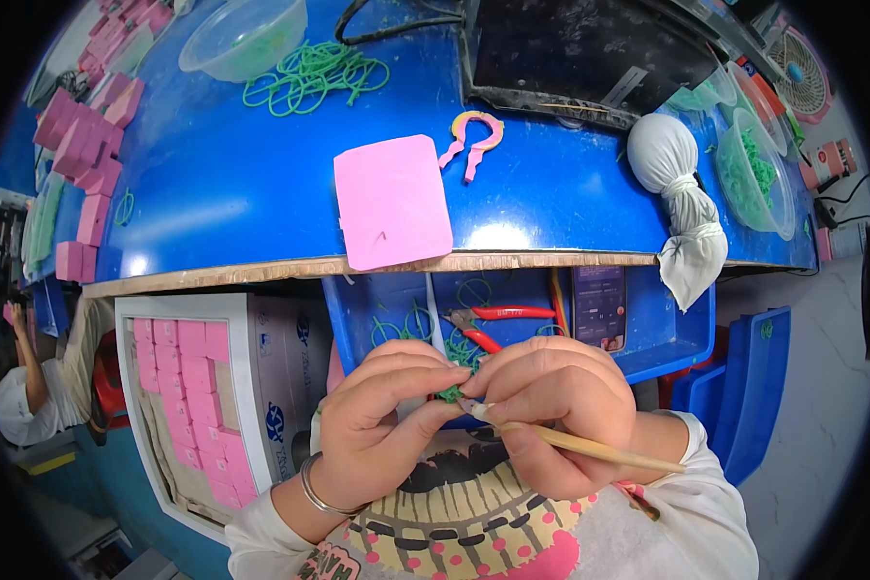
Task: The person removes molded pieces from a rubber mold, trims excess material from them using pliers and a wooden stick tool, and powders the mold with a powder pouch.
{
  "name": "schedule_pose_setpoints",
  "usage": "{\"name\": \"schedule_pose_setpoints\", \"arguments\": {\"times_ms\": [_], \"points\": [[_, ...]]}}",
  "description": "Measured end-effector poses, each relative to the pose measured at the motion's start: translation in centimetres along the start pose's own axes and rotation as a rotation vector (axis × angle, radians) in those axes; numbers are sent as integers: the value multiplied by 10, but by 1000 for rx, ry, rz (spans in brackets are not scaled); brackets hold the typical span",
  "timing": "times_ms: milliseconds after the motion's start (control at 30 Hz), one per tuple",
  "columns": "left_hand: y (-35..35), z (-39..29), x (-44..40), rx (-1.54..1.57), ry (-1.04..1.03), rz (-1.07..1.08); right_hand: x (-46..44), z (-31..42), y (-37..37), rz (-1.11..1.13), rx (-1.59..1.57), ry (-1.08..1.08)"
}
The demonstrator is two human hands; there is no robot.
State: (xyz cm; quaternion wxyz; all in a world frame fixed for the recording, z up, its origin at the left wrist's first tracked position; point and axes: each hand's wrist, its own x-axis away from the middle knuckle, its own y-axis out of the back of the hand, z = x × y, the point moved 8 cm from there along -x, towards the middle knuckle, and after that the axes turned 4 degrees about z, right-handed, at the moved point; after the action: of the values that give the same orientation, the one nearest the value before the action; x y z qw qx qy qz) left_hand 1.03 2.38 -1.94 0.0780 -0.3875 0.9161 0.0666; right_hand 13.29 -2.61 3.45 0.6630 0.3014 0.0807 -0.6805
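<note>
Green piece (pixel 449 394), tan tool handle (pixel 599 447), red-handled pliers (pixel 512 313), pink-dotted shirt (pixel 512 536), blue table (pixel 261 193)

The blue tabletop (pixel 242 193) is spanning the room, its front edge showing bare, worn wood. Overhead light is casting a white reflection (pixel 498 237) near that edge; the source is lying out of view. A dusty dark monitor (pixel 570 58) is standing along the tabletop's far side; a pink fan (pixel 797 72) is standing beyond its right end. Pale, grey-veined floor (pixel 812 387) is showing right of the tabletop, and blue bins (pixel 759 396) are standing below its right end. Teal floor (pixel 155 483) is showing below its left end, near a red stool (pixel 109 387).
</note>
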Motion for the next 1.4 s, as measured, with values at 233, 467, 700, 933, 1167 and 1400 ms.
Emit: {"name": "schedule_pose_setpoints", "arguments": {"times_ms": [233, 467, 700, 933, 1167, 1400], "points": [[-1, 0, -1, 3, 10, 22, -2, -1, 0, 11, -12, -4], [-2, 0, -3, 8, 6, 30, -3, -7, 1, 6, -83, -68], [-2, 2, -2, 24, 28, 26, -3, -7, 2, 1, -68, -66], [-2, 4, -1, 36, 39, 35, 2, -13, 1, -15, -141, -132], [2, 6, -2, -40, 16, -20, 4, -11, 22, -95, -37, -72], [-5, -28, -17, -940, -228, 56, 0, -38, 65, -404, 23, -399]]}}
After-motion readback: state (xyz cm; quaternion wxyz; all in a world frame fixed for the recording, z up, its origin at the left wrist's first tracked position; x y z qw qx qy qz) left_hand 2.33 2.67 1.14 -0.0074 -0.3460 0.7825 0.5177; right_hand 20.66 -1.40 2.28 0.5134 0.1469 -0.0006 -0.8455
